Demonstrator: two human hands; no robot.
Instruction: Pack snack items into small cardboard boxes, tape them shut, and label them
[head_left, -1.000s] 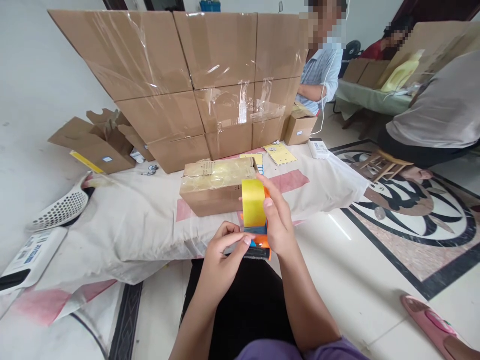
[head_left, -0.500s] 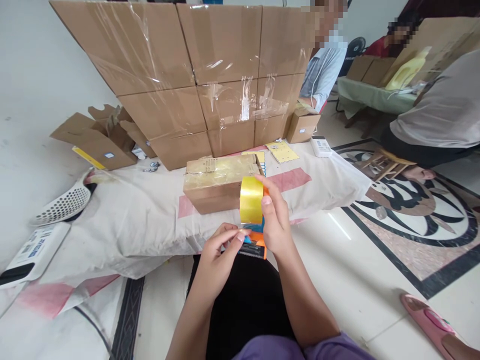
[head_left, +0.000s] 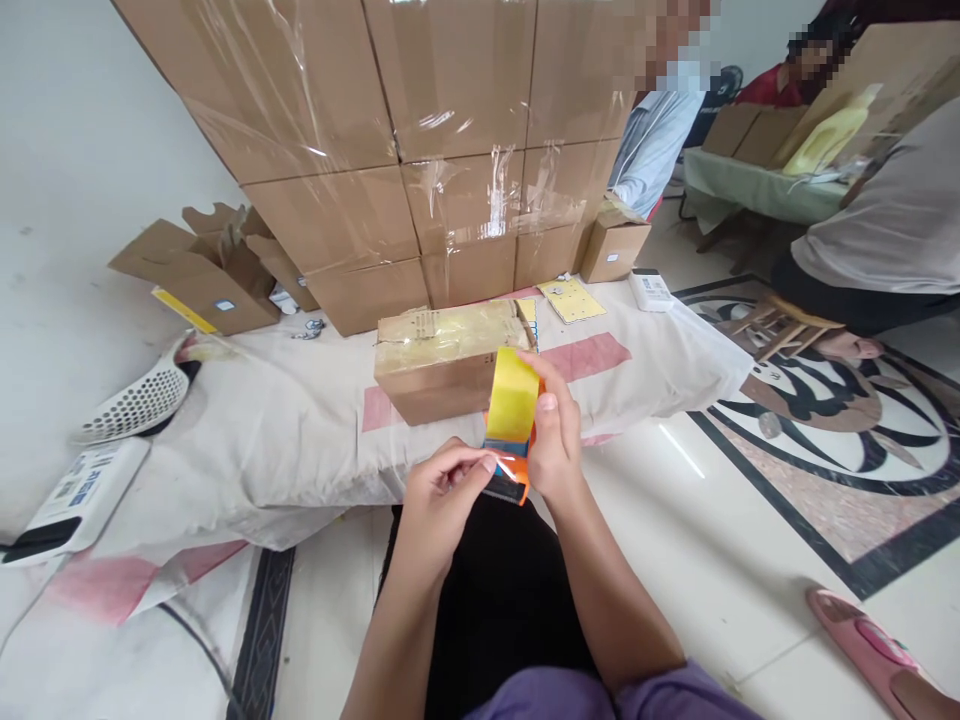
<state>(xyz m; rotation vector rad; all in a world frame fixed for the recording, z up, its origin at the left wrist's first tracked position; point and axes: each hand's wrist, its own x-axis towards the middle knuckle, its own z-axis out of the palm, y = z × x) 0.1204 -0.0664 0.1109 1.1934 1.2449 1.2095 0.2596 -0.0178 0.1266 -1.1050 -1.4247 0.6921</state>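
My right hand [head_left: 556, 440] is wrapped round a tape dispenser [head_left: 511, 486], orange and blue with a dark toothed cutting edge, which carries a roll of yellow packing tape [head_left: 514, 396]. Thumb and fingers of my left hand [head_left: 446, 495] are pinched at the dispenser's front, on what looks like the loose tape end; the fingers partly hide it. Just beyond my hands a cardboard box [head_left: 442, 380] lies on the cloth-covered table [head_left: 300, 440], its top covered with shiny tape.
A wall of taped cardboard boxes [head_left: 457, 110] stands behind. Open cartons [head_left: 225, 270] and a white perforated scoop-shaped thing [head_left: 139, 405] are on the left. To the right are a small carton [head_left: 613, 248], a yellow card [head_left: 571, 300] and a white device [head_left: 651, 290]. Other people sit nearby.
The tape roll and dispenser have tilted slightly in my right hand. My left fingers have closed in a pinch by the cutter, and a glossy bit of tape shows there.
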